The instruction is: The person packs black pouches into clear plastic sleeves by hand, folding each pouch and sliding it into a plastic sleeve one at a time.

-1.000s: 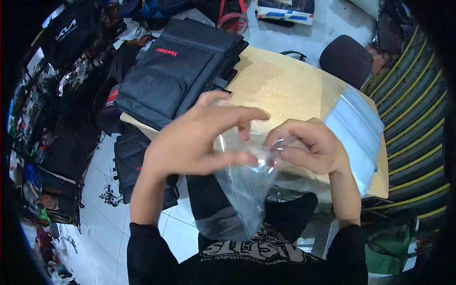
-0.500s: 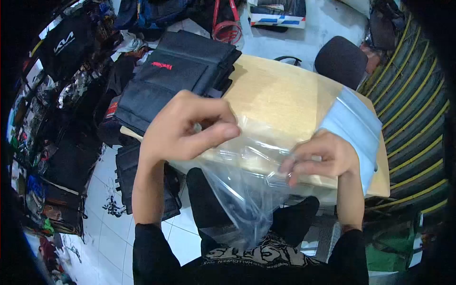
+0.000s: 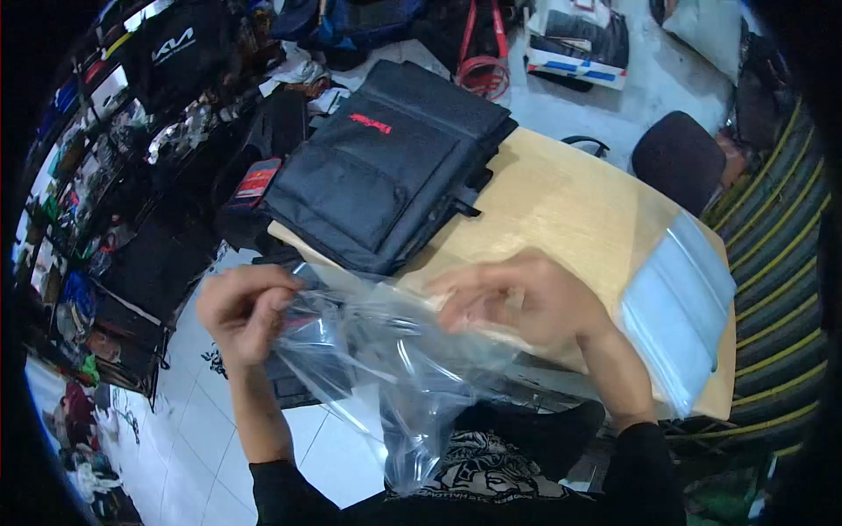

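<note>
A clear, crinkled plastic bag [image 3: 395,368] hangs between my hands, its lower end dangling over my lap. At its left corner my left hand [image 3: 250,311] is closed, pinching the film between thumb and fingers. My right hand [image 3: 526,298], slightly blurred, has curled fingers at the bag's upper right edge and appears to grip it. Beyond the hands, black fabric bags [image 3: 368,175] with a small red logo lie stacked on the left part of the wooden table [image 3: 544,184]. Folded light-blue sheets [image 3: 680,307], seemingly under clear plastic, rest at its right end.
Crowded shelves [image 3: 114,228] line the left side. A black stool seat [image 3: 680,158] stands past the table, near a stack of packets [image 3: 579,44] on the floor. Ribbed dark coils with yellow stripes [image 3: 781,289] rise along the right. White tiles [image 3: 206,421] show below.
My left hand has moved left and down, and the bag is spread wider with it. My right hand has shifted left. The view has turned, so the table sits lower and further right.
</note>
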The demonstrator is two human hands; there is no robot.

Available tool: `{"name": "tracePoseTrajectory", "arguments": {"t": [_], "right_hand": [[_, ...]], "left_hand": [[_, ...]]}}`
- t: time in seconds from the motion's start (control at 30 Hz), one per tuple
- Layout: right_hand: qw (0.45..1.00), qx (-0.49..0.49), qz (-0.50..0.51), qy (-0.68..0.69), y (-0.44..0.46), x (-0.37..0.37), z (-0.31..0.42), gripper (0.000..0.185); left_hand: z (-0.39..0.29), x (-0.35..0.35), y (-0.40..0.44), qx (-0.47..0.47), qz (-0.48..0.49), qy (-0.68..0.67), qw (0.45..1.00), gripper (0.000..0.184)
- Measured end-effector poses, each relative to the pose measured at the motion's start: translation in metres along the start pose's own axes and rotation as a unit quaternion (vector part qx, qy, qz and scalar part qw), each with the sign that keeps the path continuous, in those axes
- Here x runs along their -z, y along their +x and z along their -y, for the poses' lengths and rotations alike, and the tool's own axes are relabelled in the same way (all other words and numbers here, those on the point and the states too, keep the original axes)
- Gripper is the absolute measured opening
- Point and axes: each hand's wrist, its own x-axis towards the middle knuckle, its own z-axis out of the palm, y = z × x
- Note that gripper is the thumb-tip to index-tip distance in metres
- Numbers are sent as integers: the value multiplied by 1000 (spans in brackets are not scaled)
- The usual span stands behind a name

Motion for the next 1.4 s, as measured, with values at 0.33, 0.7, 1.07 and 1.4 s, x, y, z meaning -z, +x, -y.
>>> {"name": "tracePoseTrajectory", "arguments": {"t": [0.33,0.7,1.07,1.4], "right_hand": [[837,-117,-221,-486,185,153,-184,72],[853,-228,-216,-418,204,181,-200,92],[973,-208,-92,-32,125,188,-128,69],[902,-296,-148,276,-20,122,-126,78]], "left_hand": [[21,69,44,116,187,172,960,12],[132,6,4,404,42,261,876,48],[144,-7,-26,449,-136,-78,879,43],[120,-25,-44,512,25,-119,851,50]]}}
